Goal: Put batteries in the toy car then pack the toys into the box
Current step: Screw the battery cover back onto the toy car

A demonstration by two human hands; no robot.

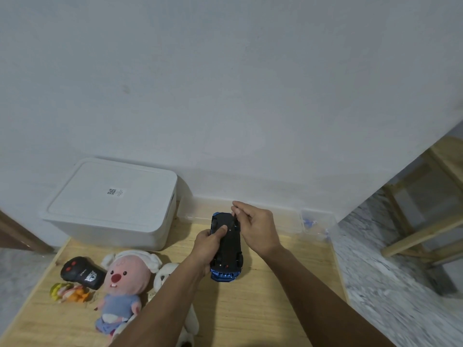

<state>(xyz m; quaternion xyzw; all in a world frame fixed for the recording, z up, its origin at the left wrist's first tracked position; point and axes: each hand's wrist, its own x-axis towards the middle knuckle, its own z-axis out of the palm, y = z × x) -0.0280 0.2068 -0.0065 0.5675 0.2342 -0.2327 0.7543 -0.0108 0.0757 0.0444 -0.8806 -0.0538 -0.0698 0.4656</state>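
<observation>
holding the blue toy car (pixel 226 246) upside down above the wooden table (pixel 263 309), black underside up, nose toward the camera. left hand (pixel 209 242) grips the car's left flank, fingers curled round it and thumb pressed on the chassis. right hand (pixel 255 226) pinches a small dark piece at the far end of the underside, probably the battery cover or a tool, too small to tell. car looks light, rigid plastic with a glossy body, likely slippery on the painted shell; best held by the sides between the wheels, as the left hand does, keeping the belly free. glossy blue bumper, black wheels, flat black base with small marks. white storage box (pixel 110 204) sits lid on, back left against the wall, well apart from the car. black remote controller (pixel 81 272), pink plush beaver (pixel 122 284), white plush (pixel 166 274) and a small yellow toy (pixel 67 293) lie left on the table, unpacked. clear small container (pixel 317 225) near the right edge.
</observation>
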